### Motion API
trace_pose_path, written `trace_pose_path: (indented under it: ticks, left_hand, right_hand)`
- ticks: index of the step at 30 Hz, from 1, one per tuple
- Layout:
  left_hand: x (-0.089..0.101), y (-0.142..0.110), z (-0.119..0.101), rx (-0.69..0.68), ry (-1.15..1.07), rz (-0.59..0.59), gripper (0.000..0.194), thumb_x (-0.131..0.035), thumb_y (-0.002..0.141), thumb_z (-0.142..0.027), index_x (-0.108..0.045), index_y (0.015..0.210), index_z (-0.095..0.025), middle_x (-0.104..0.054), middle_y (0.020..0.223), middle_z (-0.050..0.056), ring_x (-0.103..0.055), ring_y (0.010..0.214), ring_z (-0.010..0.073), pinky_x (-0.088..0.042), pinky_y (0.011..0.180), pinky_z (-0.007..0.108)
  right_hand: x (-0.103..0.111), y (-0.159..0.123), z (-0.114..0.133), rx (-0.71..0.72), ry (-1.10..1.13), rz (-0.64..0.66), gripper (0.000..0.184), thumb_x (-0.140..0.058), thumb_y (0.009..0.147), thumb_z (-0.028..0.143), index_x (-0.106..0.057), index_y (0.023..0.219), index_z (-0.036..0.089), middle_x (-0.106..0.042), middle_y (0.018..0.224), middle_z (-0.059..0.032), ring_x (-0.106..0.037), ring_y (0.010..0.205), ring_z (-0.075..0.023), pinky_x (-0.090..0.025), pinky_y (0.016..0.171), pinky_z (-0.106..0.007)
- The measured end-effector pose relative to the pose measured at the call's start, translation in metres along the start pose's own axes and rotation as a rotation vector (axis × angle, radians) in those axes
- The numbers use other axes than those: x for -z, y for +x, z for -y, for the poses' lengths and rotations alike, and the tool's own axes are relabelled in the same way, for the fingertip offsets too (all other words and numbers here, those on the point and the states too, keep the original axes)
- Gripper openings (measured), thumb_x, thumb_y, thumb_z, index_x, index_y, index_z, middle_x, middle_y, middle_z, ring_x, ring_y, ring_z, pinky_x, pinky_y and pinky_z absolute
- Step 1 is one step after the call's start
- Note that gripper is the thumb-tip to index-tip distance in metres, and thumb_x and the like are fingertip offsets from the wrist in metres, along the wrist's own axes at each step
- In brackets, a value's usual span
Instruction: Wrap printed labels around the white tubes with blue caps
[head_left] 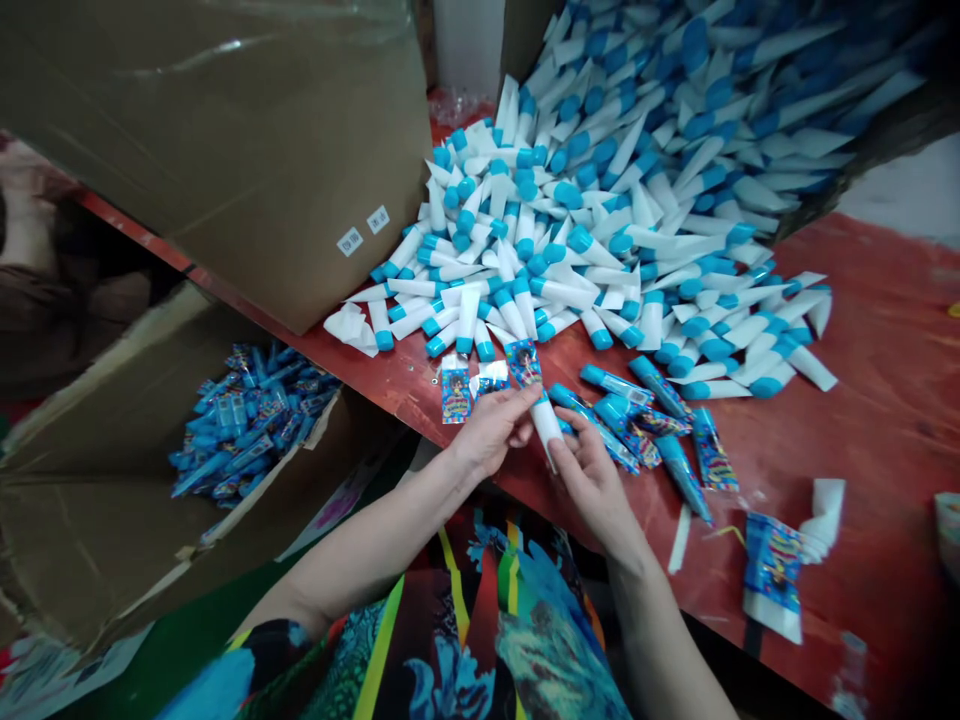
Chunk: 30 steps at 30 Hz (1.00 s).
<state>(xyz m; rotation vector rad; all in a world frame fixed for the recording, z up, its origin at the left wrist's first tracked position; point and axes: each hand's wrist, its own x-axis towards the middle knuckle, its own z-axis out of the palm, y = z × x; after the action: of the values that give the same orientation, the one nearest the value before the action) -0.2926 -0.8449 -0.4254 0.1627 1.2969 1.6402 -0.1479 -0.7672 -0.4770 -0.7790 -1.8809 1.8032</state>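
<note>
White tube (547, 430) lies between the two hands, its long axis slanting toward us and to the right, tail end nearest; we see the left hand (491, 430) clamped on its upper end together with a printed card (523, 362); the right hand (592, 490), just apart, sets its fingertips (561, 428) against the tube's side, though we cannot tell if they grip; sleeved tubes (622, 425) lie beyond on the red tabletop (885, 330); a heap of blue-capped tubes (525, 240) spreads farther off; the card shows a cartoon figure, its print too small to read; two white labels (363, 230) on a cardboard carton (210, 130) are illegible too.
</note>
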Motion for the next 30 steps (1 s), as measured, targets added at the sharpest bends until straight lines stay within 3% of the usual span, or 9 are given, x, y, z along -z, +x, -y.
trace_pose_path:
  ticks: [3, 6, 10, 14, 18, 25, 28, 30]
  left_hand:
    - [-0.006, -0.007, 0.007, 0.023, 0.061, 0.074, 0.056, -0.098, 0.081, -0.060, -0.065, 0.065, -0.019, -0.051, 0.053, -0.002, -0.043, 0.047, 0.0082, -0.025, 0.048, 0.022]
    - [-0.010, -0.008, 0.007, 0.004, 0.088, 0.090, 0.052, -0.104, 0.072, -0.060, -0.071, 0.071, -0.019, -0.054, 0.056, -0.002, -0.047, 0.049, 0.0090, -0.026, 0.048, 0.021]
    - [-0.009, 0.005, -0.006, -0.032, 0.026, 0.053, 0.045, -0.100, 0.081, -0.051, -0.068, 0.076, -0.020, -0.055, 0.057, -0.003, -0.045, 0.045, 0.0078, -0.025, 0.045, 0.021]
    - [-0.008, 0.010, -0.008, -0.034, -0.040, 0.160, 0.048, -0.102, 0.080, -0.052, -0.067, 0.078, -0.020, -0.057, 0.054, -0.002, -0.048, 0.042, 0.0100, -0.030, 0.042, 0.020]
    - [-0.012, 0.006, 0.001, 0.013, -0.052, 0.242, 0.056, -0.106, 0.070, -0.063, -0.066, 0.079, -0.024, -0.049, 0.046, -0.005, -0.050, 0.039, 0.0176, -0.044, 0.036, 0.028]
    - [-0.019, 0.006, 0.005, 0.090, 0.004, 0.326, 0.058, -0.105, 0.066, -0.070, -0.070, 0.072, -0.024, -0.046, 0.048, -0.004, -0.036, 0.042, 0.0120, -0.048, 0.040, 0.028]
    - [-0.025, 0.006, 0.008, 0.116, 0.004, 0.364, 0.061, -0.105, 0.062, -0.074, -0.069, 0.068, -0.025, -0.043, 0.047, -0.004, -0.039, 0.043, 0.0130, -0.047, 0.044, 0.029]
    - [-0.028, 0.004, 0.012, 0.122, 0.063, 0.367, 0.062, -0.101, 0.066, -0.076, -0.066, 0.064, -0.025, -0.044, 0.048, -0.001, -0.044, 0.045, 0.0147, -0.039, 0.045, 0.028]
  right_hand:
    - [0.000, 0.000, -0.001, 0.038, 0.109, -0.064, 0.070, -0.076, 0.104, 0.069, -0.055, 0.155, 0.026, -0.076, 0.086, 0.0005, -0.070, 0.070, -0.0261, -0.067, 0.074, -0.045]
    - [0.003, 0.004, -0.001, 0.091, 0.071, -0.083, 0.067, -0.074, 0.106, 0.067, -0.059, 0.156, 0.025, -0.079, 0.090, -0.0026, -0.074, 0.075, -0.0286, -0.069, 0.075, -0.046]
    - [0.014, -0.002, -0.004, 0.086, 0.009, 0.025, 0.066, -0.073, 0.111, 0.062, -0.063, 0.166, 0.027, -0.082, 0.099, -0.0047, -0.074, 0.075, -0.0271, -0.069, 0.071, -0.045]
    - [0.018, -0.008, -0.012, 0.091, 0.126, 0.083, 0.074, -0.078, 0.109, 0.056, -0.056, 0.174, 0.029, -0.086, 0.107, -0.0040, -0.080, 0.078, -0.0264, -0.074, 0.082, -0.049]
    - [0.014, -0.006, -0.018, 0.058, 0.221, -0.013, 0.064, -0.087, 0.103, 0.054, -0.059, 0.156, 0.028, -0.085, 0.089, 0.0013, -0.079, 0.064, -0.0250, -0.074, 0.074, -0.048]
    - [0.017, -0.005, -0.003, 0.026, 0.191, -0.092, 0.063, -0.100, 0.086, 0.061, -0.054, 0.117, 0.033, -0.082, 0.072, 0.0060, -0.075, 0.050, -0.0285, -0.069, 0.053, -0.045]
    - [0.019, -0.006, 0.008, 0.021, 0.188, -0.103, 0.065, -0.100, 0.082, 0.066, -0.051, 0.110, 0.034, -0.081, 0.069, 0.0056, -0.075, 0.049, -0.0287, -0.065, 0.048, -0.041]
    - [0.023, -0.009, 0.013, 0.015, 0.175, -0.118, 0.064, -0.098, 0.083, 0.068, -0.053, 0.110, 0.033, -0.079, 0.067, 0.0048, -0.076, 0.049, -0.0284, -0.064, 0.049, -0.040]
